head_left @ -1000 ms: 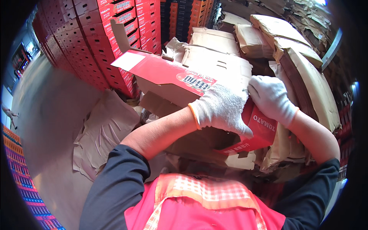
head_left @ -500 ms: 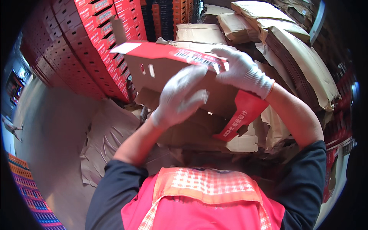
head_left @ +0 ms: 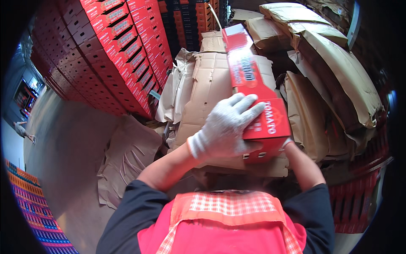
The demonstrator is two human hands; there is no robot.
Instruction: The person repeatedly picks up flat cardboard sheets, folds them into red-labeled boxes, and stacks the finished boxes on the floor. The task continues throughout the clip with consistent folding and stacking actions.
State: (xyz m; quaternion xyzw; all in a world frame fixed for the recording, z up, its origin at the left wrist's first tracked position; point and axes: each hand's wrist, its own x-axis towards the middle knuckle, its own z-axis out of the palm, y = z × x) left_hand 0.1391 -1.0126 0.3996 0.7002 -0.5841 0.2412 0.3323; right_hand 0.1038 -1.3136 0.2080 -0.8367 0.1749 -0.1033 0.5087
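A red printed cardboard box (head_left: 265, 86), partly folded, stands tilted in front of me, with its long side running away and its end panel facing me. My left hand (head_left: 228, 125), in a whitish knit glove, grips the near left corner. Its fingers lie on the red end panel and the thumb is lower down. Behind the box's near right edge is my right hand (head_left: 288, 143); only a bit of its glove at the wrist shows, and its fingers are hidden. Flat brown cardboard blanks (head_left: 207, 89) lie stacked beneath the box.
Tall stacks of red cartons (head_left: 127, 55) rise at the left. Paper-wrapped bundles (head_left: 338, 80) are piled at the right. Brown paper (head_left: 129, 156) lies on the floor at left. Colourful stacked crates (head_left: 36, 211) stand lower left, and a distant person (head_left: 24, 131) is at far left.
The box has turned so its long side points away and its end panel faces me. My left hand has moved onto that end. My right hand has come down and nearer, behind the box.
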